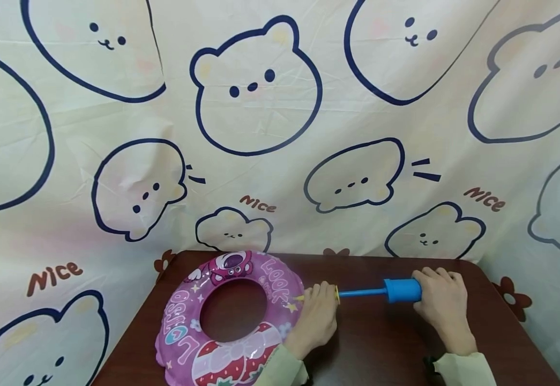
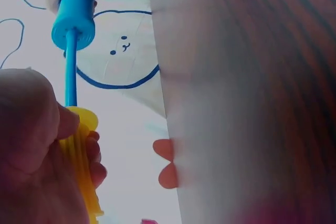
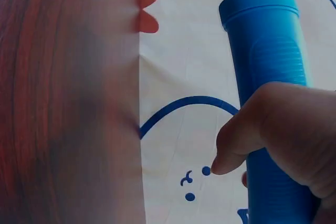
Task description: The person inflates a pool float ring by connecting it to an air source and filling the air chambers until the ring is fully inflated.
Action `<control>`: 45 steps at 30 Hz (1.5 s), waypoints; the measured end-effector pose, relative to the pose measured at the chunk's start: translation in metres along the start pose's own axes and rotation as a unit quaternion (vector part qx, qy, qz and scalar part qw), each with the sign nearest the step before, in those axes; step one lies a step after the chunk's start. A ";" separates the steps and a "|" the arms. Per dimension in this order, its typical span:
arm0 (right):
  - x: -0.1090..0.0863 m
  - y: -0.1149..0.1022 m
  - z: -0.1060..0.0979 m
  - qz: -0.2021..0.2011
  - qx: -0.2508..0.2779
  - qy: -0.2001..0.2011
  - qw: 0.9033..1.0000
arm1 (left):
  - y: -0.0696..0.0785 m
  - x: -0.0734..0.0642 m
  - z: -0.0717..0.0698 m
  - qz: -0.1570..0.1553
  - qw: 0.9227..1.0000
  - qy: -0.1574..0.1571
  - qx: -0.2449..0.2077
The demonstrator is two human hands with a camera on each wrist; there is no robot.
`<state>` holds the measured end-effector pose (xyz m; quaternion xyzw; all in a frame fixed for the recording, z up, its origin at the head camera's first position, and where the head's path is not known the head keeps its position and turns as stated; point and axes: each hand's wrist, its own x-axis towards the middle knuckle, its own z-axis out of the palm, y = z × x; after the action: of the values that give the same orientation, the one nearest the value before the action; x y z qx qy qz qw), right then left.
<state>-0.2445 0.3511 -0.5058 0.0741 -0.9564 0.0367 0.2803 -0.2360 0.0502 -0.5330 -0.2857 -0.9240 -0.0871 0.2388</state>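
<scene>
A hand air pump spans the space between the hands, its blue barrel (image 1: 402, 290) to the right and a thin blue rod (image 1: 363, 292) running left into a yellow section. My right hand (image 1: 442, 300) is wrapped around the barrel; the right wrist view shows the thumb (image 3: 236, 140) across its ribbed grip. My left hand (image 1: 315, 316) grips the yellow section (image 2: 80, 153), covering much of it. From that hand a yellow tip (image 1: 300, 298) points at the right side of a purple swim ring (image 1: 176, 305), overlapping it. The ring looks plump and carries strawberry and bear prints.
Beneath everything is a dark brown wooden table (image 1: 376, 343). A pale cloth (image 1: 270, 177) printed with bear outlines hangs behind it and along both sides. The ring takes up the table's left part.
</scene>
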 end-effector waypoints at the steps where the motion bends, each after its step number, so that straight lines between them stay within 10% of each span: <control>1: 0.001 -0.003 0.001 0.001 -0.004 -0.003 1.000 | -0.001 0.000 0.000 0.001 1.000 -0.003 0.000; 21: -0.004 -0.086 0.029 -0.060 -0.026 -0.004 0.998 | 0.003 -0.003 0.003 0.017 0.998 -0.046 0.025; 38: 0.004 -0.006 0.006 -0.015 0.007 0.040 0.999 | -0.013 0.001 -0.002 0.001 1.000 -0.007 -0.023; 45: 0.004 -0.009 0.001 -0.009 -0.011 0.029 0.999 | -0.011 0.004 -0.002 -0.005 0.999 -0.027 -0.038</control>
<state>-0.2465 0.3420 -0.5044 0.0782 -0.9474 0.0261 0.3091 -0.2443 0.0422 -0.5294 -0.2920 -0.9277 -0.1151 0.2021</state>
